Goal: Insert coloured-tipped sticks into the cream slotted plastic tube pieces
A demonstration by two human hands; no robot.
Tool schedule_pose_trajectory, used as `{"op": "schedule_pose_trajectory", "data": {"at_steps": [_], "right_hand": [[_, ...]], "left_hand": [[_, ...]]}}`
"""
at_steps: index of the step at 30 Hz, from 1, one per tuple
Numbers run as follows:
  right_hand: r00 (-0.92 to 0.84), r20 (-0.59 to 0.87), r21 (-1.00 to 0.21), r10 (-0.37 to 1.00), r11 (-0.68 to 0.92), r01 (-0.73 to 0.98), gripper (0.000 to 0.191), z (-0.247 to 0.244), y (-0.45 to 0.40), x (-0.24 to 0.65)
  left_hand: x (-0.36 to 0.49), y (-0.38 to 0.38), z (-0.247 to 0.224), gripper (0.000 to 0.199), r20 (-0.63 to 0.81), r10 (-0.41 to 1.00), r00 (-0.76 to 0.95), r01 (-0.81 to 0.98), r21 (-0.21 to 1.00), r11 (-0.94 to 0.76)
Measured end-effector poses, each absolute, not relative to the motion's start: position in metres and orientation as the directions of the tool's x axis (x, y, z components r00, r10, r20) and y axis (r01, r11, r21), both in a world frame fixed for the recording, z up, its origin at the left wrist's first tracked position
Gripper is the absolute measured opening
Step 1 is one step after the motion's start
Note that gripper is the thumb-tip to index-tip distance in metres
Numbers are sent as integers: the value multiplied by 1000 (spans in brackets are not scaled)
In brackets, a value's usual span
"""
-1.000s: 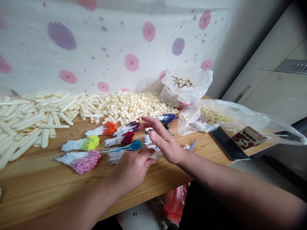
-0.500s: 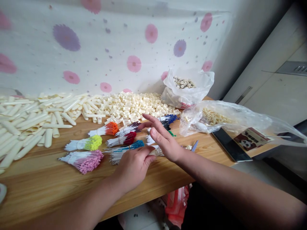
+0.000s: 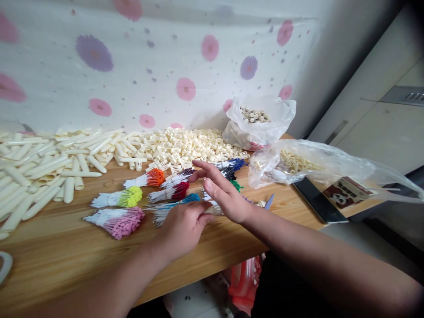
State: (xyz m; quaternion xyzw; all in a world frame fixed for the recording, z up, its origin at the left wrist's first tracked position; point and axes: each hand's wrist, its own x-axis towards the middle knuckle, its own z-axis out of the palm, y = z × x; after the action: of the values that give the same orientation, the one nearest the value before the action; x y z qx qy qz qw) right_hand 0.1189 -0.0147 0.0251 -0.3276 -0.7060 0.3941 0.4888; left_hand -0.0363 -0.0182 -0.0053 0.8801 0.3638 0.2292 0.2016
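My left hand (image 3: 186, 226) is closed, thumb against the fingers, low over the table's front half; a pale piece shows at its fingertips, too hidden to make out. Just right of it, my right hand (image 3: 227, 195) is open, fingers stretched out, its palm facing the left hand. Around them lie bundles of thin white sticks like pen refills with coloured ends: a pink bundle (image 3: 124, 223), a yellow bundle (image 3: 130, 197), an orange bundle (image 3: 154, 177), a red bundle (image 3: 179, 191) and a light blue bundle (image 3: 188, 198). Behind the right hand are black and dark blue bundles, partly covered.
Cream plastic tubes (image 3: 43, 168) are heaped at the left, short slotted cream pieces (image 3: 185, 145) at the back. Plastic bags (image 3: 255, 137) of small parts stand at the right, near a black phone-like slab (image 3: 318, 201) and a panda-printed packet (image 3: 346, 192). The wooden table (image 3: 66, 265) ends in front.
The view has shifted very slightly. The right hand's fingers have moved a little to the left; the left hand stays closed in nearly the same place.
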Motion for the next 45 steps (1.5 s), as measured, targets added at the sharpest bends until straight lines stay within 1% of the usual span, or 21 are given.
{"op": "schedule_pose_trajectory", "data": {"at_steps": [2,5,8,11,14,17,18,20,22,23,25,28,30,32,34,35,38,39,41,43,45], "right_hand": [[-319,413,-890,853,453,59,55,23,-11,119],[-322,368,-919,872,394,19,53,17,-7,121],[-307,369,-917,877,397,33,51,15,-6,120],[-278,366,-916,888,397,61,50,16,-8,118],[-183,385,-917,905,397,32,49,19,-11,120],[-129,428,-903,895,428,-27,42,22,-14,132],[-158,454,-887,877,462,16,40,23,-15,138],[-260,515,-802,817,566,190,34,26,-18,149],[-336,541,-697,771,634,334,28,28,-23,156],[-341,535,-686,773,633,358,26,29,-25,157],[-293,493,-753,819,571,328,27,28,-28,155],[-241,403,-860,883,455,230,29,22,-29,150],[-227,375,-886,899,420,199,31,18,-27,148],[-245,364,-886,899,415,207,33,18,-25,149],[-275,394,-848,877,462,260,35,22,-24,153],[-298,430,-804,852,512,303,36,26,-24,156],[-425,537,-602,728,685,411,39,37,-29,164],[-478,546,-550,688,725,414,40,41,-32,166],[-551,522,-513,650,756,406,37,44,-35,167],[-557,490,-494,671,740,457,29,42,-37,165],[-508,472,-442,721,692,571,32,37,-36,160]], "left_hand": [[-36,-18,-6,21,238,737,633,554,525,-646],[-37,-19,-7,23,221,712,667,553,494,-671],[-37,-20,-7,24,203,686,699,543,473,-694],[-35,-19,-7,22,213,686,696,530,491,-691],[-33,-15,-6,22,227,718,658,493,591,-638],[-36,-10,-3,32,144,754,642,387,787,-480],[-38,-9,-1,35,101,755,648,329,857,-398],[-41,-8,1,36,37,741,671,195,955,-224],[-43,-8,3,35,11,718,696,90,991,-102],[-44,-9,3,35,12,713,701,57,996,-73],[-44,-11,4,36,30,714,700,36,996,-76],[-42,-12,4,39,65,747,661,94,981,-168],[-42,-12,3,40,82,772,631,146,964,-222],[-41,-11,1,39,86,779,621,155,961,-230],[-41,-10,-1,38,63,766,640,127,974,-186],[-41,-10,-2,38,41,755,655,109,983,-148],[-43,-11,-1,39,-20,705,709,47,999,-19],[-44,-12,-1,40,-36,680,732,34,999,17],[-46,-12,1,41,-64,619,783,34,998,59],[-47,-13,3,41,-66,586,807,79,997,2],[-47,-13,4,36,7,656,755,169,964,-205]]}}
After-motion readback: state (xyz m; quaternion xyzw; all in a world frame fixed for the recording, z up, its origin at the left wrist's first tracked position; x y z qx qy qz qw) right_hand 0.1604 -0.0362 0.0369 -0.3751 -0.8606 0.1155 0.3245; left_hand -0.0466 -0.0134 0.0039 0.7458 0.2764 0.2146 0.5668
